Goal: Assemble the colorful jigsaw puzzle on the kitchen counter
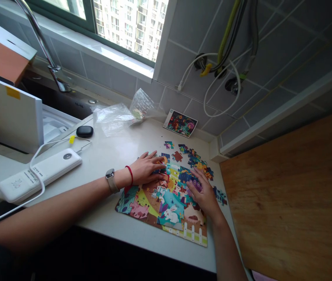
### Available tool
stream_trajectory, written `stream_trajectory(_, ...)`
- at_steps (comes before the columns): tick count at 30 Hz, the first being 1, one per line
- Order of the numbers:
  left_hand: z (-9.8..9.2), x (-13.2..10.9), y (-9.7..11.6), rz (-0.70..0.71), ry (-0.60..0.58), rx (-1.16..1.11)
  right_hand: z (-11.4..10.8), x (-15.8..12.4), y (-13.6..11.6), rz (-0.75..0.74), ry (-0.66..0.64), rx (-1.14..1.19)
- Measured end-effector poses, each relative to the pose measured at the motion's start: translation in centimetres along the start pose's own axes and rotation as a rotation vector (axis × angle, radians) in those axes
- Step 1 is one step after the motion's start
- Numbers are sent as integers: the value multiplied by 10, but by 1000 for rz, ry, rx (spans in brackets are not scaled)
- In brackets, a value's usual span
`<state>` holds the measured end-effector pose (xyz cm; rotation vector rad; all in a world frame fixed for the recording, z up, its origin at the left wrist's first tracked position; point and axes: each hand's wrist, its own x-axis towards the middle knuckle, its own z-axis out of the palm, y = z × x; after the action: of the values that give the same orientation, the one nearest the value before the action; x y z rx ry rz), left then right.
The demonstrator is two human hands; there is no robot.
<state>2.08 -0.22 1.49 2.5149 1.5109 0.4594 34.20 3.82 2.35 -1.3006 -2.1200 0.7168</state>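
Note:
A colourful jigsaw puzzle (154, 210) lies partly assembled on the pale counter (110, 156). My left hand (146, 168) rests flat on its upper left part, fingers stretched out over the pieces; the wrist bears a watch and a red string. My right hand (202, 191) lies flat on the puzzle's right side, fingers spread and pointing up-left. Several loose pieces (196, 158) lie just beyond the puzzle's far edge, and a few more loose pieces (221, 195) lie to the right of my right hand.
The puzzle's picture card (180, 123) leans against the tiled wall. Clear plastic bags (125, 113) lie behind. A white power bank (38, 173) with cable and a black earbud case (84, 131) sit left. A wooden board (294, 203) fills the right.

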Motion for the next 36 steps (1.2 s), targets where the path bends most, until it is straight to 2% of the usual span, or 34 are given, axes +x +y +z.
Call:
stream_trajectory(8, -1, 1, 1, 40, 27, -8, 0, 4, 7, -21, 79, 26)
stream_trajectory(14, -5, 5, -2, -77, 172, -104, -2, 5, 1, -46, 138, 41)
stream_trajectory(19, -6, 7, -7, -154, 219, -106, -3, 7, -7, -89, 167, 44)
stream_trajectory(21, -9, 8, -11, -215, 273, -138, -3, 7, -8, -90, 174, 42)
stream_trajectory(26, -21, 12, -19, -338, 522, -417, -2, 8, -9, -81, 234, 54)
stream_trajectory(29, -26, 13, -22, -383, 589, -540, -3, 8, -7, -64, 284, 74)
stream_trajectory(32, -24, 13, -23, -364, 540, -516, -3, 8, -3, -31, 335, 103)
stream_trajectory(36, -11, 11, -23, -193, 320, -276, -4, 9, 3, 59, 413, 170)
